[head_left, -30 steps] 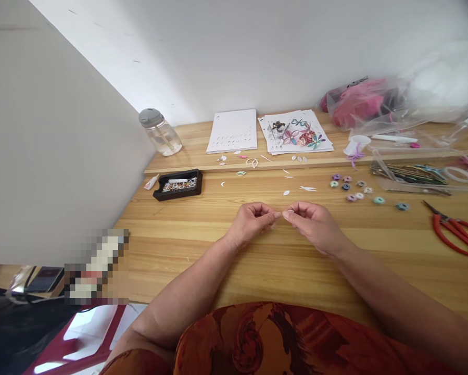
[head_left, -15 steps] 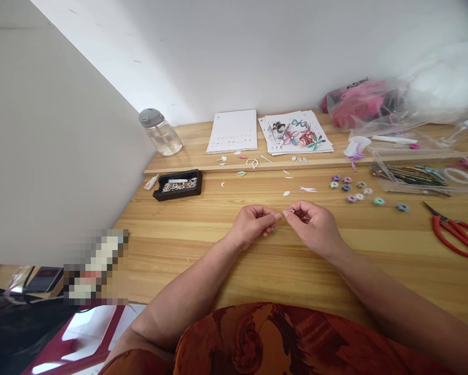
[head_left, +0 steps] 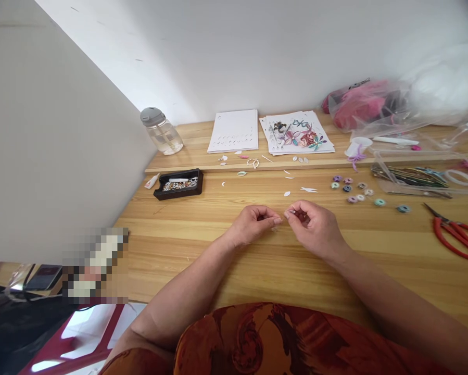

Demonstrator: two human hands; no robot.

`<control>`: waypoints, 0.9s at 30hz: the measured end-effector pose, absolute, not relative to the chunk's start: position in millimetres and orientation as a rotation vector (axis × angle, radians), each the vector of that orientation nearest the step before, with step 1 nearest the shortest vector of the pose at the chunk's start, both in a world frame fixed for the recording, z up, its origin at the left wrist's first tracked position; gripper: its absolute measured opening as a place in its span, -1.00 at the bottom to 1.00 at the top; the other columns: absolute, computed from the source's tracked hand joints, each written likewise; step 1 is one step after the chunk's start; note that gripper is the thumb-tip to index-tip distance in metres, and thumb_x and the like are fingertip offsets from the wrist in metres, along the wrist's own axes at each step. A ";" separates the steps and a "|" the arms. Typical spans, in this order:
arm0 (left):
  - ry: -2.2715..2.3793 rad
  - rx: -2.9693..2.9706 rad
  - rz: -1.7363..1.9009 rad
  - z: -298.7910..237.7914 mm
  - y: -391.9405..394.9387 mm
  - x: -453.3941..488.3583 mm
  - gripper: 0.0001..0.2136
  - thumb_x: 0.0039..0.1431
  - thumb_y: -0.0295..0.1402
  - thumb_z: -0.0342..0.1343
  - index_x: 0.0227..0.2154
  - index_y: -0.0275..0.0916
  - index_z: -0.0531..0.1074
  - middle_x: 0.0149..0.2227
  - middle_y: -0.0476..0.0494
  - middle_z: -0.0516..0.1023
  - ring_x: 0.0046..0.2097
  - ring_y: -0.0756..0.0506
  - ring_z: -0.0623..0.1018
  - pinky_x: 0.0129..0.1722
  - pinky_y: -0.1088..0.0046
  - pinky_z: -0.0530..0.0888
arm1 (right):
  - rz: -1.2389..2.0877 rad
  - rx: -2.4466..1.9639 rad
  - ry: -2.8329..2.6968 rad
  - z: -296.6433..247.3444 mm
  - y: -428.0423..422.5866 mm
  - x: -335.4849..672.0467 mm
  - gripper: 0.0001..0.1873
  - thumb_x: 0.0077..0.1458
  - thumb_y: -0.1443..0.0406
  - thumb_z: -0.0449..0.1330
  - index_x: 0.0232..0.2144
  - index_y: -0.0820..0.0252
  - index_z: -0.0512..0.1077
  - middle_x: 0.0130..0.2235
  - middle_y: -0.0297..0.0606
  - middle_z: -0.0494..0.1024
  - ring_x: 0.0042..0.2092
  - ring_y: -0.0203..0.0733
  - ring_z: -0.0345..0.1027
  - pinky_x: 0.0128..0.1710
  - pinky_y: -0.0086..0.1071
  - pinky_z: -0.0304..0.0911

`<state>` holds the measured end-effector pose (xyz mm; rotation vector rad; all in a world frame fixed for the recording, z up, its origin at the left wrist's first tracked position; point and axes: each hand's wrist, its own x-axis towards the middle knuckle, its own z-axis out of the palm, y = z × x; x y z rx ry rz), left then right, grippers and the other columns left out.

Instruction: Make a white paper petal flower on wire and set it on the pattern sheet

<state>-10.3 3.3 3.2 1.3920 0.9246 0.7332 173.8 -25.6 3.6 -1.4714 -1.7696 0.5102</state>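
Both hands are raised a little over the wooden table, their fingertips almost meeting. My right hand [head_left: 315, 226] pinches a small white paper cutout [head_left: 291, 211] between thumb and forefinger; only its edge shows. Thumb and fingers of my left hand [head_left: 255, 224] are pressed together just left of it, and what they pinch is too fine to make out. Beyond the hands lie a small white leaf-shaped cutout [head_left: 287, 194] and several slim white slivers [head_left: 308, 190].
Several thread bobbins [head_left: 347, 188] and red-handled scissors [head_left: 458, 234] lie to the right. A black tray of beads [head_left: 178, 184] and a water bottle [head_left: 161, 131] stand left. On the raised back ledge rest white paper sheets [head_left: 234, 130], colourful flower pieces [head_left: 307, 138] and plastic bags [head_left: 358, 107].
My left fingers have drawn together more, and the fingertips of the two hands have shifted very slightly. The white cutout stays in my right hand.
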 end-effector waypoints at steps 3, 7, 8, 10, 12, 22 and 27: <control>0.924 1.426 0.746 3.0 0.5 -7.6 -0.67 0.04 -0.12 0.22 -0.40 -0.36 0.49 -0.47 -0.06 0.47 -0.44 0.06 0.33 -0.40 0.53 0.24 | 0.486 -1.466 -1.711 3.4 -25.4 173.2 -0.89 0.10 0.25 0.17 -0.40 0.16 0.42 -0.45 -0.29 0.51 -0.46 -0.25 0.32 -0.41 -0.39 0.20; 0.983 1.585 0.810 5.4 -6.8 -2.2 -0.75 0.08 -0.21 0.19 -0.41 -0.35 0.49 -0.46 -0.06 0.47 -0.43 0.06 0.34 -0.41 0.54 0.25 | 0.741 -1.438 -1.474 5.8 -23.1 172.8 -0.84 0.09 0.20 0.19 -0.40 0.17 0.40 -0.48 -0.30 0.51 -0.50 -0.28 0.32 -0.48 -0.42 0.21; 1.001 1.643 0.827 5.6 -8.7 -1.0 -0.78 0.09 -0.23 0.19 -0.42 -0.34 0.50 -0.46 -0.05 0.47 -0.44 0.06 0.34 -0.42 0.54 0.26 | 0.839 -1.415 -1.398 6.2 -22.1 172.8 -0.82 0.08 0.18 0.20 -0.40 0.18 0.39 -0.47 -0.29 0.52 -0.50 -0.29 0.33 -0.48 -0.42 0.22; 1.025 1.740 0.837 5.2 -11.9 1.2 -0.82 0.10 -0.28 0.17 -0.43 -0.32 0.51 -0.46 -0.05 0.47 -0.44 0.06 0.34 -0.42 0.55 0.26 | 1.011 -1.361 -1.258 6.2 -20.3 172.7 -0.76 0.06 0.14 0.24 -0.40 0.19 0.38 -0.43 -0.26 0.54 -0.51 -0.30 0.34 -0.49 -0.42 0.25; 1.039 1.785 0.826 4.4 -14.0 2.8 -0.84 0.10 -0.31 0.15 -0.44 -0.31 0.51 -0.47 -0.04 0.47 -0.45 0.07 0.34 -0.42 0.56 0.26 | 1.111 -1.313 -1.154 5.3 -19.3 172.2 -0.71 0.03 0.10 0.27 -0.38 0.20 0.38 -0.40 -0.24 0.55 -0.49 -0.31 0.35 -0.55 -0.46 0.21; 1.066 1.861 0.799 3.9 -15.9 3.7 -0.86 0.12 -0.37 0.11 -0.48 -0.30 0.49 -0.51 0.01 0.43 -0.46 0.08 0.32 -0.45 0.56 0.23 | 1.401 -1.065 -0.905 9.0 -26.1 161.8 -0.67 0.00 0.12 0.34 -0.39 0.18 0.32 -0.39 -0.34 0.48 -0.42 -0.33 0.38 -0.54 -0.51 0.28; 1.105 1.729 0.875 4.3 -13.0 3.1 -0.89 0.08 -0.36 0.17 -0.37 -0.28 0.54 -0.35 -0.10 0.54 -0.34 0.03 0.44 -0.36 0.54 0.34 | 1.268 -1.051 -1.110 11.0 -28.6 162.7 -0.77 0.16 0.15 0.23 -0.36 0.16 0.30 -0.44 -0.42 0.42 -0.57 -0.44 0.22 -0.58 -0.51 0.22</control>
